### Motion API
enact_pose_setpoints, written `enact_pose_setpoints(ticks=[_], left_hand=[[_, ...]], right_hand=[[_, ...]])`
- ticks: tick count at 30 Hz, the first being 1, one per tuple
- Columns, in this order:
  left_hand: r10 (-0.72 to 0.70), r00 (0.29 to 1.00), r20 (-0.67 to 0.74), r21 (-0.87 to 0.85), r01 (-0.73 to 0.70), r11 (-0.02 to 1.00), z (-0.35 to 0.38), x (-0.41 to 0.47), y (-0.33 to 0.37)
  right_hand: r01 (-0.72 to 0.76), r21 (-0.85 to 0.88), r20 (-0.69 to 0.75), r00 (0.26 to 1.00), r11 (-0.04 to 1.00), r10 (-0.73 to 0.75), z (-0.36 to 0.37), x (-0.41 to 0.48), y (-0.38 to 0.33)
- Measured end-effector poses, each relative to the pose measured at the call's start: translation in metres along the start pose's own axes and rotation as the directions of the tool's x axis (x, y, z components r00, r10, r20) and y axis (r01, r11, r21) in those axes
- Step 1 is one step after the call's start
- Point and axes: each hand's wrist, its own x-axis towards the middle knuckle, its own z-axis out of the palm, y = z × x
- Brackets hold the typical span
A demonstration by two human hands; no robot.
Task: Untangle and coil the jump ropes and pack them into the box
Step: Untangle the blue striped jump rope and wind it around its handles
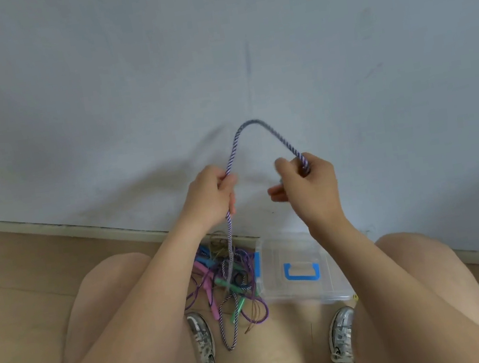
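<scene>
Striped jump rope (254, 124): arched in the air between both hands, tail dropping from left hand (208, 198) into tangled rope pile (228, 279) on wood floor (15, 292). Left fingers curled round it; right hand (310, 183) gripping the other side, fingers curled. Clear plastic box (299, 244), blue handle, just beside pile, near wall (92, 79).

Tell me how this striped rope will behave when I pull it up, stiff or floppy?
Probably floppy with a little spring: the striped rope holds a short arch between the left hand and right hand, yet hangs limp below. Likely light, since fingers alone hold it. It may snag: its lower part runs into the tangled pile.
</scene>
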Motion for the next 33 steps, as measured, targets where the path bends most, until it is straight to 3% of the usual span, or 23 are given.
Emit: enact_pose_setpoints(ticks=[2, 4, 6, 8, 9, 11, 12, 14, 16, 18, 21, 24, 26, 28, 31, 33], left_hand=[[0.048, 0.999, -0.003, -0.223, -0.047, 0.974, 0.002, -0.005, 0.014], [0.063, 0.998, 0.009, -0.417, -0.053, 0.907, 0.004, -0.01, 0.026], [0.053, 0.998, 0.041, -0.621, -0.016, 0.784, 0.008, -0.014, 0.035], [0.06, 0.996, 0.058, -0.769, 0.006, 0.639, 0.011, -0.016, 0.042], [0.066, 0.997, 0.042, -0.813, -0.004, 0.582, 0.012, -0.016, 0.045], [0.055, 0.998, 0.005, -0.853, -0.025, 0.522, 0.01, -0.014, 0.044], [0.037, 0.999, 0.005, -0.848, -0.015, 0.53, 0.008, -0.012, 0.04], [-0.022, 0.998, 0.066, -0.764, 0.065, 0.641, 0.004, -0.008, 0.032], [-0.069, 0.978, 0.198, -0.543, 0.168, 0.823, 0.002, -0.011, 0.025], [-0.088, 0.938, 0.335, -0.262, 0.182, 0.948, 0.005, -0.016, 0.019], [-0.111, 0.847, 0.519, 0.068, 0.088, 0.994, 0.018, -0.016, -0.001], [-0.256, 0.758, 0.6, 0.46, -0.065, 0.886, 0.034, -0.012, -0.036], [-0.329, 0.772, 0.544, 0.577, -0.059, 0.815, 0.043, -0.01, -0.057], [-0.327, 0.841, 0.43, 0.581, 0.019, 0.813, 0.044, -0.009, -0.063], [-0.183, 0.977, 0.109, 0.339, 0.136, 0.931, 0.035, -0.005, -0.046], [-0.103, 0.985, -0.137, 0.048, 0.111, 0.993, 0.023, -0.004, -0.023]], right_hand=[[0.029, -0.265, 0.138, 0.99, 0.964, 0.008, 0.002, -0.003, 0.005], [0.056, -0.375, 0.342, 0.936, 0.925, 0.082, 0.003, -0.005, 0.015], [0.067, -0.366, 0.542, 0.826, 0.928, 0.154, 0.007, -0.011, 0.022], [0.103, -0.341, 0.651, 0.743, 0.934, 0.156, 0.014, -0.019, 0.028], [0.119, -0.312, 0.675, 0.726, 0.943, 0.132, 0.018, -0.024, 0.029], [0.205, -0.303, 0.626, 0.779, 0.931, 0.033, 0.022, -0.025, 0.03], [0.264, -0.335, 0.565, 0.824, 0.905, -0.031, 0.022, -0.024, 0.026], [0.315, -0.324, 0.377, 0.908, 0.892, -0.183, 0.02, -0.017, 0.017], [0.283, -0.171, 0.182, 0.95, 0.944, -0.252, 0.013, -0.007, 0.011], [0.279, -0.021, 0.041, 0.96, 0.96, -0.278, 0.005, -0.002, 0.006], [0.33, 0.091, -0.073, 0.943, 0.94, -0.324, -0.004, -0.003, -0.004], [0.33, 0.249, -0.178, 0.94, 0.911, -0.292, -0.006, -0.005, -0.014], [0.347, 0.223, -0.254, 0.923, 0.911, -0.289, -0.009, -0.003, -0.014], [0.341, 0.091, -0.278, 0.911, 0.936, -0.305, -0.014, 0.002, -0.008], [0.207, -0.34, -0.146, 0.952, 0.917, -0.269, -0.023, 0.011, 0.003], [0.078, -0.645, -0.021, 0.993, 0.76, -0.119, -0.024, 0.012, 0.011]])
